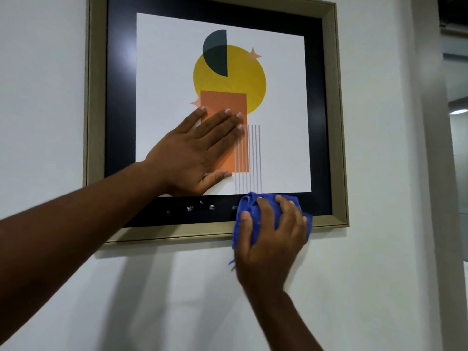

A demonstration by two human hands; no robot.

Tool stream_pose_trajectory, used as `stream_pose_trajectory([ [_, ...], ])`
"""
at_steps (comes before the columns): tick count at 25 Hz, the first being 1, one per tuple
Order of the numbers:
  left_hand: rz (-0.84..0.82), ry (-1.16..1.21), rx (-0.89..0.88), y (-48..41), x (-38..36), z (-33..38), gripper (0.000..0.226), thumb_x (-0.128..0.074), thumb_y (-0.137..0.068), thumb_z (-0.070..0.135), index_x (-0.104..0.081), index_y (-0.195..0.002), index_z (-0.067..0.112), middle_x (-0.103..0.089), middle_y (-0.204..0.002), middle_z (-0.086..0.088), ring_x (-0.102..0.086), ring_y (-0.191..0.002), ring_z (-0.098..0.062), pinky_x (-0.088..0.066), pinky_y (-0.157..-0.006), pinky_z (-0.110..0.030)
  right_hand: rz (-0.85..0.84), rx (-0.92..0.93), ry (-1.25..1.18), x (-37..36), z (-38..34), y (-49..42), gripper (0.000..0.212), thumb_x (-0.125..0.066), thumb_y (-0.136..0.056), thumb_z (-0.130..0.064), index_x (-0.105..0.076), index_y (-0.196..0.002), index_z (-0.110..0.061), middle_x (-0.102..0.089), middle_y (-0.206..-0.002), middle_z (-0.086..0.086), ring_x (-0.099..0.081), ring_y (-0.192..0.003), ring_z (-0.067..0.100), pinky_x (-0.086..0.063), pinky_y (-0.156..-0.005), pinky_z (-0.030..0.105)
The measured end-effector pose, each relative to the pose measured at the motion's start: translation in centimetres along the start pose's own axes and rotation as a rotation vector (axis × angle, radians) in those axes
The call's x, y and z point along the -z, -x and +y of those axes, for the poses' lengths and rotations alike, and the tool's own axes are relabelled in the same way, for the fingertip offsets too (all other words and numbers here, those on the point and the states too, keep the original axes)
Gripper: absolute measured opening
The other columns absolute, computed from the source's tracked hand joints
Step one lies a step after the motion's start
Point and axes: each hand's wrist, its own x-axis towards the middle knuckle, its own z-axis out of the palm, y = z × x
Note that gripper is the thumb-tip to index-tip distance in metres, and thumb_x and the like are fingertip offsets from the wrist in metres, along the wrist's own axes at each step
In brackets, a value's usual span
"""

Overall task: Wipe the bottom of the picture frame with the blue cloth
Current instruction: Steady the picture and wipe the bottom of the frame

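A picture frame with a beige moulding and black mat hangs on a white wall, holding an abstract print of a yellow circle and orange rectangle. My left hand lies flat on the glass over the lower middle of the print, fingers spread. My right hand presses a bunched blue cloth against the bottom right part of the frame, covering the black mat and the lower moulding there. Small pale smudges dot the black strip to the left of the cloth.
White wall surrounds the frame on all sides. A wall corner and a darker opening run down the far right edge.
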Motion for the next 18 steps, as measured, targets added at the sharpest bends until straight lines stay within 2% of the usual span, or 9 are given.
stream_pose_trajectory([
  [4,0.001,0.011,0.01,0.7,0.2,-1.3,0.079,-0.016,-0.094,0.062,-0.004,-0.154,0.011,-0.008,-0.165,-0.012,-0.006,-0.153,-0.027,-0.013,-0.123,-0.053,-0.109,0.227,0.037,0.9,1.5,1.0,0.043,-0.037,-0.096,-0.049,-0.049,-0.128,-0.023,-0.051,-0.141,0.013,-0.039,-0.135,0.032,-0.033,-0.111,0.057],
  [8,-0.022,0.019,0.025,1.0,0.2,-2.0,0.081,-0.015,-0.093,0.064,-0.001,-0.154,0.012,-0.005,-0.165,-0.011,-0.004,-0.153,-0.026,-0.011,-0.124,-0.052,-0.044,0.033,0.044,-0.3,-1.6,0.6,0.04,-0.042,-0.096,-0.043,-0.057,-0.123,-0.018,-0.052,-0.137,0.016,-0.041,-0.132,0.036,-0.032,-0.109,0.059],
  [11,-0.032,0.035,0.024,1.4,0.3,-2.0,0.081,-0.013,-0.093,0.063,-0.002,-0.154,0.012,-0.005,-0.165,-0.011,-0.004,-0.153,-0.026,-0.012,-0.124,-0.053,-0.132,0.244,0.041,-0.2,-1.4,2.6,0.043,-0.037,-0.097,-0.047,-0.052,-0.128,-0.021,-0.048,-0.142,0.014,-0.034,-0.137,0.033,-0.032,-0.111,0.059],
  [12,-0.029,0.033,0.034,1.9,0.3,-2.1,0.08,-0.013,-0.093,0.063,-0.002,-0.154,0.012,-0.006,-0.165,-0.011,-0.005,-0.153,-0.026,-0.012,-0.124,-0.053,-0.12,0.238,0.038,-0.1,-1.0,2.5,0.044,-0.037,-0.097,-0.047,-0.053,-0.128,-0.02,-0.049,-0.142,0.014,-0.035,-0.137,0.033,-0.033,-0.11,0.059],
  [15,-0.025,0.03,0.062,2.7,0.4,-2.3,0.079,-0.013,-0.093,0.062,-0.004,-0.154,0.012,-0.007,-0.165,-0.011,-0.005,-0.152,-0.027,-0.013,-0.124,-0.053,-0.034,-0.008,0.019,-0.9,-3.6,1.5,0.041,-0.041,-0.096,-0.043,-0.057,-0.123,-0.017,-0.052,-0.138,0.016,-0.039,-0.134,0.035,-0.03,-0.111,0.058],
  [16,-0.026,0.035,0.064,2.8,0.4,-2.3,0.079,-0.014,-0.093,0.062,-0.004,-0.154,0.011,-0.007,-0.165,-0.011,-0.004,-0.153,-0.027,-0.013,-0.124,-0.053,-0.04,0.001,0.027,-1.1,-4.3,1.9,0.04,-0.041,-0.096,-0.044,-0.056,-0.123,-0.017,-0.052,-0.138,0.016,-0.038,-0.135,0.035,-0.029,-0.112,0.058],
  [18,-0.029,0.04,0.062,3.0,0.5,-2.4,0.079,-0.014,-0.093,0.061,-0.004,-0.154,0.011,-0.007,-0.165,-0.011,-0.004,-0.153,-0.026,-0.013,-0.124,-0.053,-0.098,0.2,0.03,-1.0,-3.8,3.2,0.042,-0.038,-0.097,-0.046,-0.052,-0.127,-0.02,-0.05,-0.141,0.015,-0.036,-0.137,0.034,-0.031,-0.112,0.058],
])
